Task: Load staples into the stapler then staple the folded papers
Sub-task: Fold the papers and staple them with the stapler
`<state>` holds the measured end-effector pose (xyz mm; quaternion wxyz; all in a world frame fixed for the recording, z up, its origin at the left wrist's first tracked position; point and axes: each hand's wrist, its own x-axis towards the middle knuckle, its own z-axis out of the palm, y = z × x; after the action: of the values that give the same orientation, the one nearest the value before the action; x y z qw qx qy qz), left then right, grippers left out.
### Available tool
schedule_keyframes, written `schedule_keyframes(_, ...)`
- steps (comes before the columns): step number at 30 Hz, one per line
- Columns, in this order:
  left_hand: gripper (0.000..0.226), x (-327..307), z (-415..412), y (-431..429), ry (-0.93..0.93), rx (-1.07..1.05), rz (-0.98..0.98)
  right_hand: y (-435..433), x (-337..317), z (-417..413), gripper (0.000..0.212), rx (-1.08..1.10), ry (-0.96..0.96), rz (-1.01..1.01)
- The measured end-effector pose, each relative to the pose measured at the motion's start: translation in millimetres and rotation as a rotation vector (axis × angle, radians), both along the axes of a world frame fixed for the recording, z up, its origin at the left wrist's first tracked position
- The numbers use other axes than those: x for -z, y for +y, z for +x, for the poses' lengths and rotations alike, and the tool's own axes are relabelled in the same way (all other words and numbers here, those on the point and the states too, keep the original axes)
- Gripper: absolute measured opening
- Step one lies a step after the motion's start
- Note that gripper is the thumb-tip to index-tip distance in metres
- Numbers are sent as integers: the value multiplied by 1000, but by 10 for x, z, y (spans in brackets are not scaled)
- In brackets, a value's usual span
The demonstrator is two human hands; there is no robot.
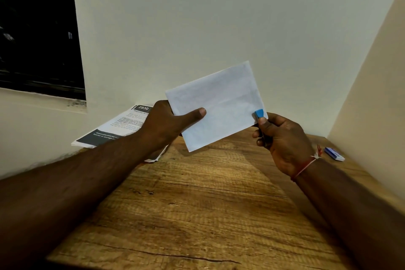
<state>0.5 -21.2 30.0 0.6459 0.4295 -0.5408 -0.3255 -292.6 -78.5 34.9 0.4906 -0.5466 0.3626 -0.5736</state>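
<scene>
Two hands were up over the brown wood-grain table [197,204], right in the middle of the frame. The left hand [166,123] pinched the folded white paper [219,103] at its left edge, thumb flat across the front, holding it tilted and clear of the tabletop. Over on the right, the right hand [282,138] was curled round the small blue-tipped stapler [259,114], and that blue nose sat over the paper's lower right corner; whether it had bitten down on the sheet, I could not tell. A red thread bracelet [306,164] circled that wrist. Behind the left hand, a stack of printed black-and-white sheets [118,125] lay against the wall. A small blue-and-white box [334,154] lay at the table's far right, well apart from both hands.
</scene>
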Motion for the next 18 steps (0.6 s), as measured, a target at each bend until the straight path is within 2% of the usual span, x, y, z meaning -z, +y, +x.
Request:
schedule_keyframes(4,42,28,5,-14,-5,40,27,9,2,-1,25,1,-15,-4)
schedule_keyframes(8,51,58,15,-41,42,83,50,64,11,22,29,-98,-59,41)
schedule_keyframes(14,42,15,26,-28,19,38,25,163,71,121,35,-272,-12,66)
schedule_keyframes(18,57,50,36,-56,34,60,29,188,109,177,39,-277,2,73)
